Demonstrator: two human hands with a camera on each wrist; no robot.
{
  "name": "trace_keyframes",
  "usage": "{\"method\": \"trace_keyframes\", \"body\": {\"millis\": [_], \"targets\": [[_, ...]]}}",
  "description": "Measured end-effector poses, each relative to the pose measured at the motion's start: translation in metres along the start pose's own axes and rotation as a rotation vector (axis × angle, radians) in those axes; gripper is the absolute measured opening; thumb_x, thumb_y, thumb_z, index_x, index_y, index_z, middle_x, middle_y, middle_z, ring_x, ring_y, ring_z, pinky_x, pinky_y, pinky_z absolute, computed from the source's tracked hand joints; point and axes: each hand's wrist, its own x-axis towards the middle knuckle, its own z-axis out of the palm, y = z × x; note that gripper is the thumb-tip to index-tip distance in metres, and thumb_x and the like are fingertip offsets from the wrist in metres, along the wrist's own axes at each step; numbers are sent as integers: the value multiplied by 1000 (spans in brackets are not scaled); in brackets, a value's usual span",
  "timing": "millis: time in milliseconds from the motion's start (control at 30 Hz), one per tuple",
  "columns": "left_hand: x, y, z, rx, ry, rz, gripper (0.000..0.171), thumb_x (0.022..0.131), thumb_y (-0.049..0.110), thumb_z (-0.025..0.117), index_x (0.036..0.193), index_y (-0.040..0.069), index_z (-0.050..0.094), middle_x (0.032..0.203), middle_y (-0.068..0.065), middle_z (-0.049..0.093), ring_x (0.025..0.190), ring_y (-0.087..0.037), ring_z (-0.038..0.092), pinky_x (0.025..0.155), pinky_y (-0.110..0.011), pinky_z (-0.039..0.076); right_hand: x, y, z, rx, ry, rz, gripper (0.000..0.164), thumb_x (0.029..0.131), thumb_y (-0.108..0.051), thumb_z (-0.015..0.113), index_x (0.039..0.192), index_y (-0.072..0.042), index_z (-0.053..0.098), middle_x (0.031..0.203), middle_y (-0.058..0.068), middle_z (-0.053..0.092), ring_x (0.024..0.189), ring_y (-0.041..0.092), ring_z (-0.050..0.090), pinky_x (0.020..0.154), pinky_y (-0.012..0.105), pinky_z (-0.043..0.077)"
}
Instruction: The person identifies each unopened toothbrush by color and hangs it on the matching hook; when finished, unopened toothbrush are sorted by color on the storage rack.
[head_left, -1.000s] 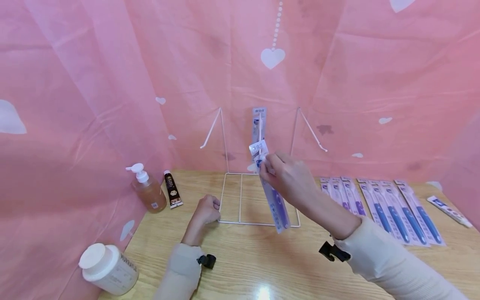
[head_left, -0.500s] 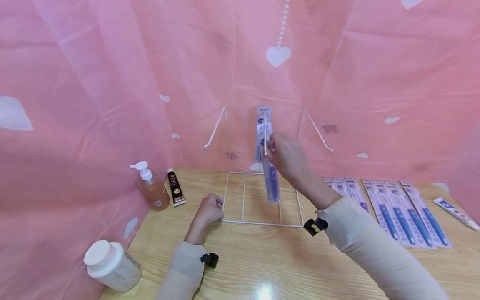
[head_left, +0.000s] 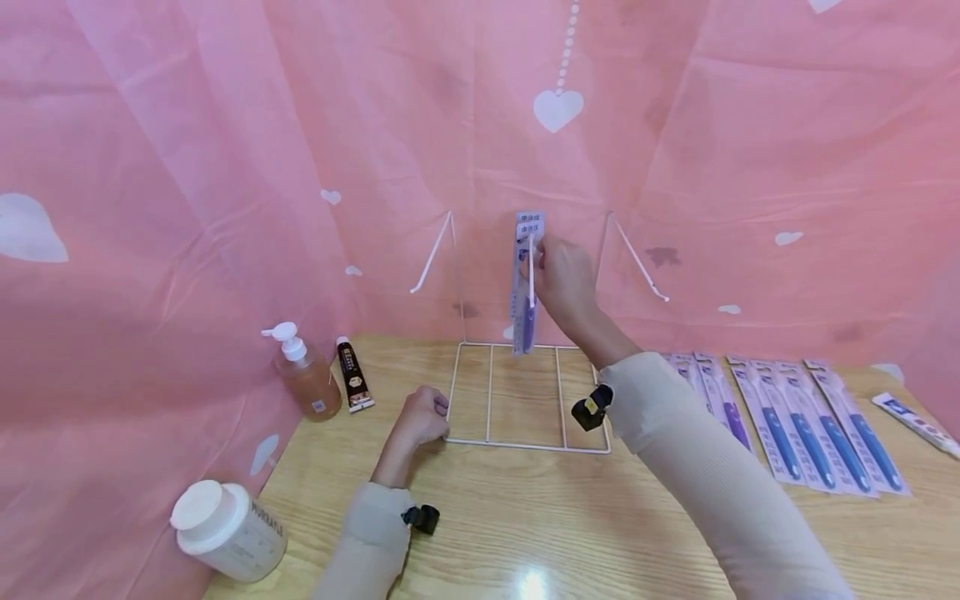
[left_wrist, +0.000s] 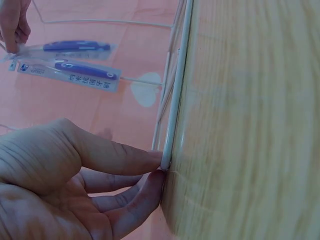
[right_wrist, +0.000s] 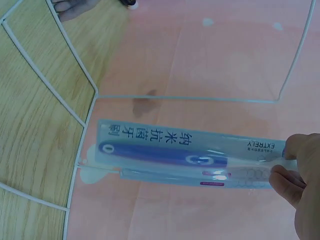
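My right hand (head_left: 566, 279) pinches a packaged purple toothbrush (right_wrist: 165, 155) near its top, at the middle hook (head_left: 532, 287) of a white wire rack (head_left: 525, 447). The pack hangs upright, close in front of another packaged toothbrush (head_left: 530, 217) on the same hook, and mostly covers it. Low at the rack's front left corner, my left hand (head_left: 422, 417) pinches the wire between thumb and fingers; the left wrist view shows the thumb (left_wrist: 120, 157) against the rod.
Packaged toothbrushes with purple and blue handles (head_left: 806, 433) lie in a row at right, beside a white toothpaste tube (head_left: 917, 423). At left stand a pump bottle (head_left: 309, 383) and a white jar (head_left: 232, 533), with a black tube (head_left: 352, 375) nearby. A pink curtain (head_left: 375, 125) hangs behind.
My right hand has carried the packaged toothbrush up and back along the middle hook, close to the pack behind it. My left hand stays on the rack corner.
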Motion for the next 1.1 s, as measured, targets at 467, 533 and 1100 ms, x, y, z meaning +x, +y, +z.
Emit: {"method": "trace_keyframes", "body": {"millis": [467, 533, 1100], "targets": [[-2, 0, -2, 11, -2, -8, 39, 59, -14, 72, 97, -5, 68, 83, -8, 63, 78, -22, 59, 71, -32, 52, 10, 4, 5, -10, -52, 110, 19, 88, -8, 67, 94, 10, 65, 86, 22, 70, 76, 35, 67, 65, 42, 55], [-2, -1, -2, 9, -3, -12, 38, 60, -14, 72, 96, -5, 68, 83, -8, 63, 78, -22, 59, 71, -32, 52, 10, 4, 6, 13, -60, 127, 20, 88, -9, 68, 96, 9, 65, 88, 22, 70, 77, 35, 67, 66, 42, 56], [-4, -4, 3, -45, -8, 25, 37, 58, -14, 71, 94, -5, 66, 82, -8, 61, 77, -22, 58, 71, -33, 53, -37, 105, -21, 55, -232, 204, 30, 90, -18, 69, 95, 11, 61, 86, 24, 63, 78, 37, 59, 70, 46, 48]]}}
